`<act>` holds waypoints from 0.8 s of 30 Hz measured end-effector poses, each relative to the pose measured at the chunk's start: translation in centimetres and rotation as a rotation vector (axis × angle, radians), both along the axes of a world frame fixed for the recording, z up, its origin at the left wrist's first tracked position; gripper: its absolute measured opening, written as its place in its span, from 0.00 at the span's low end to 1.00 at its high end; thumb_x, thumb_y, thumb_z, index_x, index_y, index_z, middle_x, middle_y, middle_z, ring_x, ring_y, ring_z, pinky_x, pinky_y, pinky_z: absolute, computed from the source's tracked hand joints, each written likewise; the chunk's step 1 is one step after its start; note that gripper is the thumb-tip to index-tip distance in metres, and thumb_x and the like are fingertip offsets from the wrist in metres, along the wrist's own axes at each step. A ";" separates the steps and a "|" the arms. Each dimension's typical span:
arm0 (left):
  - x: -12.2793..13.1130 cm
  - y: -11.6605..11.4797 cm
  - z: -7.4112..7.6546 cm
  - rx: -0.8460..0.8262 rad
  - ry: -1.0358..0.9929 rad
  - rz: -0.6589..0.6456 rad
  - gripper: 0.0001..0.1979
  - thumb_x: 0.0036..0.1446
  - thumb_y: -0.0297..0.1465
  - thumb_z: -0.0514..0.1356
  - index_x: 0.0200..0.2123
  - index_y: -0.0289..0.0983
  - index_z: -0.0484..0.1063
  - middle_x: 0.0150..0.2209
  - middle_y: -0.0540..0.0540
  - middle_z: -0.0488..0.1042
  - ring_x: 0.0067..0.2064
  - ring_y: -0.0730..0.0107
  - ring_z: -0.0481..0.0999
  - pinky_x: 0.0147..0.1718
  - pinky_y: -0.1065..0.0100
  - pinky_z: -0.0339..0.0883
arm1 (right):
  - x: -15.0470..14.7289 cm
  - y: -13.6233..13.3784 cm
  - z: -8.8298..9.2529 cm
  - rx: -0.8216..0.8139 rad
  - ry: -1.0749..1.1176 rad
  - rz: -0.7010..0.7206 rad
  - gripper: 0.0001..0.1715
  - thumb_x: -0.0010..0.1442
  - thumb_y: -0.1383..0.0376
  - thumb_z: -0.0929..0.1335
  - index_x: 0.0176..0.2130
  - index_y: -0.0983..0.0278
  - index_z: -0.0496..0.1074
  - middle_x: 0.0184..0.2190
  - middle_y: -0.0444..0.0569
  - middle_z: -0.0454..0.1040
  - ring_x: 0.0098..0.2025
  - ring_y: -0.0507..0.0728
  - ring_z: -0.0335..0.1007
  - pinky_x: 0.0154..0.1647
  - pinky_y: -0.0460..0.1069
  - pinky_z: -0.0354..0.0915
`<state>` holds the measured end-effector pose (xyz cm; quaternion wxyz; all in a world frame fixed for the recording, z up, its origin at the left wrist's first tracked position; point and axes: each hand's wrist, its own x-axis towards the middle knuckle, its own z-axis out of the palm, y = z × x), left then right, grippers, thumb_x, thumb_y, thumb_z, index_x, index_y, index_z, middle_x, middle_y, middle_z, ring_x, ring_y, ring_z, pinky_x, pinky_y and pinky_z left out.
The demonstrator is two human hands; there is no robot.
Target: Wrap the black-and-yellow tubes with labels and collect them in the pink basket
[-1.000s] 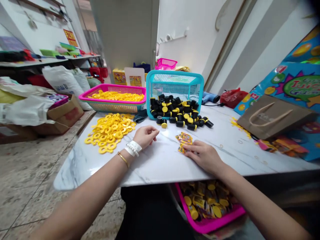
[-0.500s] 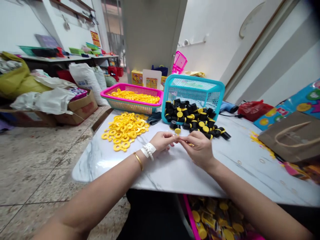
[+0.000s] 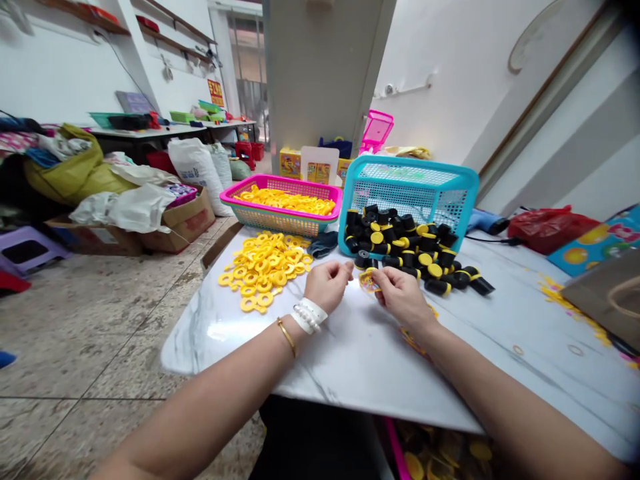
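Note:
My right hand (image 3: 404, 298) pinches a small round printed piece (image 3: 369, 281), yellow with coloured print, above the white marbled table (image 3: 330, 360). To its left, my left hand (image 3: 326, 285) is closed with thumb and fingertips together; whatever may be between them is too small to make out. The two hands are a little apart. Black cylinders with yellow caps (image 3: 435, 271) spill toward my right hand from a tipped turquoise basket (image 3: 415, 163). A heap of yellow ring-shaped parts (image 3: 265, 267) lies beyond my left hand. Partly hidden under my right forearm is a colourful printed strip (image 3: 414, 341).
Behind the heap stands a pink-rimmed basket (image 3: 231, 193) of yellow parts, with a dark cloth (image 3: 323, 244) beside it. A brown paper bag (image 3: 600, 287) and a red plastic bag (image 3: 553, 230) sit at the right. Cardboard boxes (image 3: 187, 223) are on the floor at left.
My hands, which met at the fingertips, have moved apart. The round printed piece now shows in my right hand. The view has swung left, so the table appears farther right.

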<state>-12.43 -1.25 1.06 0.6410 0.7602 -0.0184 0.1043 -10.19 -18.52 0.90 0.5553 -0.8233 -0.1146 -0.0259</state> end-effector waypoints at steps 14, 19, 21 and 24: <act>-1.4 -0.5 1.0 -0.094 0.037 -0.035 0.26 0.54 0.51 0.60 0.27 0.32 0.80 0.15 0.50 0.67 0.16 0.78 0.59 0.18 0.72 0.52 | -1.1 0.0 -0.4 -0.054 -0.269 -0.150 0.28 0.63 0.45 0.64 0.25 0.63 0.69 0.18 0.43 0.67 0.22 0.51 0.60 0.23 0.46 0.55; -1.5 -0.6 1.2 -0.181 0.064 -0.017 0.21 0.51 0.48 0.64 0.24 0.33 0.77 0.16 0.51 0.68 0.15 0.81 0.58 0.16 0.73 0.49 | -1.1 0.0 -0.5 -0.128 -0.365 -0.177 0.28 0.64 0.45 0.64 0.24 0.63 0.68 0.18 0.43 0.67 0.22 0.51 0.60 0.24 0.46 0.55; -1.5 -0.7 1.4 -0.253 0.093 -0.013 0.20 0.50 0.47 0.66 0.27 0.33 0.77 0.20 0.49 0.72 0.15 0.82 0.59 0.15 0.73 0.48 | -1.0 -0.1 -0.5 -0.145 -0.389 -0.208 0.28 0.64 0.46 0.64 0.23 0.63 0.68 0.18 0.42 0.66 0.22 0.50 0.59 0.24 0.46 0.54; -1.6 -0.8 1.7 -0.359 0.170 -0.033 0.20 0.46 0.46 0.68 0.27 0.33 0.74 0.26 0.45 0.77 0.15 0.80 0.63 0.13 0.74 0.45 | -0.9 -0.1 -0.4 -0.155 -0.426 -0.238 0.28 0.64 0.46 0.64 0.23 0.63 0.68 0.17 0.42 0.66 0.21 0.50 0.58 0.24 0.46 0.53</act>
